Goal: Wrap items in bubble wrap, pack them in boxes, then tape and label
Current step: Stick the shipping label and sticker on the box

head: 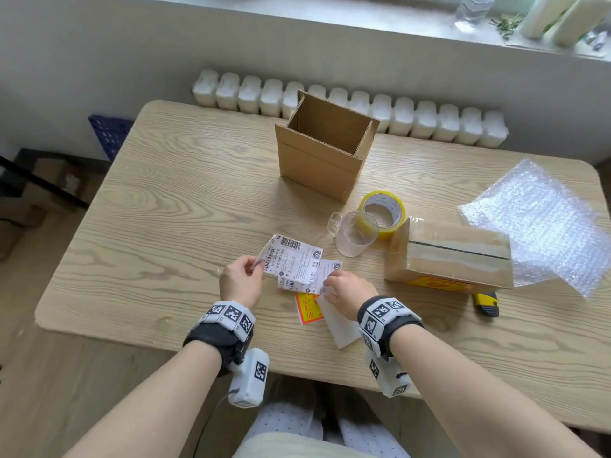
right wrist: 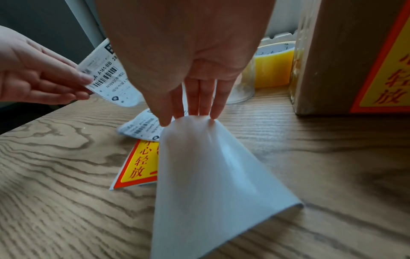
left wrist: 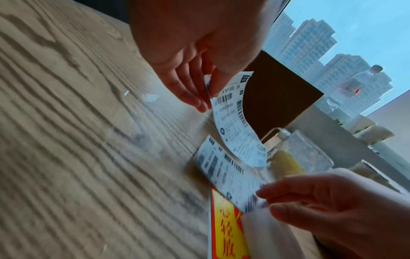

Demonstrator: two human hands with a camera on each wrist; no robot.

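Now the left hand (head: 238, 281) pinches the shipping label (head: 291, 261), the right hand (head: 347, 290) pinches its backing paper (right wrist: 213, 184); best peel slowly, keeping the label flat.

Head view: from above, facing forward and down over the table (head: 165, 200) toward its far edge. Left wrist view: low and close, along the left hand (left wrist: 195, 52) toward the window. Right wrist view: close above the tabletop, along the right hand (right wrist: 188, 61). Shared by all: the shipping label (head: 291, 259) near the near edge.
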